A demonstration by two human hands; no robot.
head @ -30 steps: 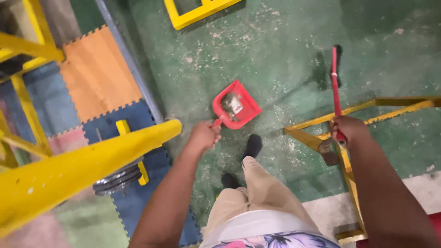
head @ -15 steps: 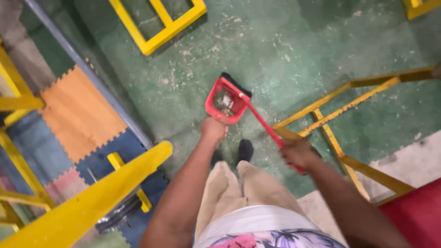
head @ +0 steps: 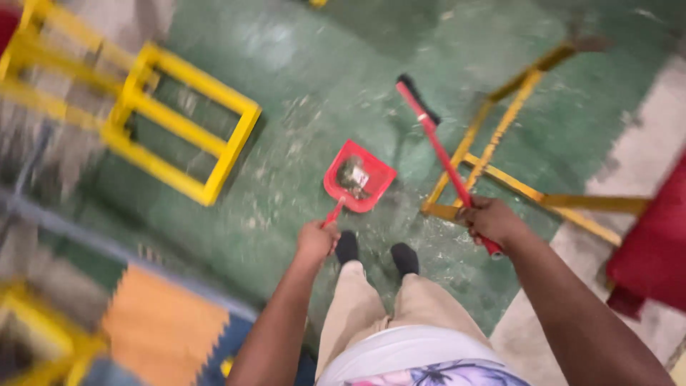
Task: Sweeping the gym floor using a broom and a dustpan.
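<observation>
My left hand (head: pixel 316 239) grips the thin handle of a red dustpan (head: pixel 357 184), which hangs low over the green floor (head: pixel 300 93) ahead of my feet. Scraps of rubbish lie inside the pan. My right hand (head: pixel 490 220) holds the red handle of a broom (head: pixel 437 146). The broom's dark bristle head points away from me, to the right of the pan and apart from it.
A yellow square metal frame (head: pixel 187 121) lies on the floor at the left. A yellow angled frame (head: pixel 500 136) stands at the right, just behind the broom. Orange and blue foam mats (head: pixel 164 329) lie at the lower left. A red object (head: pixel 654 250) sits at the right edge.
The view has swung to the right and blurred. The broom head has lifted off the dustpan's far edge and moved right. My right hand has risen a little; the dustpan stays in my left hand.
</observation>
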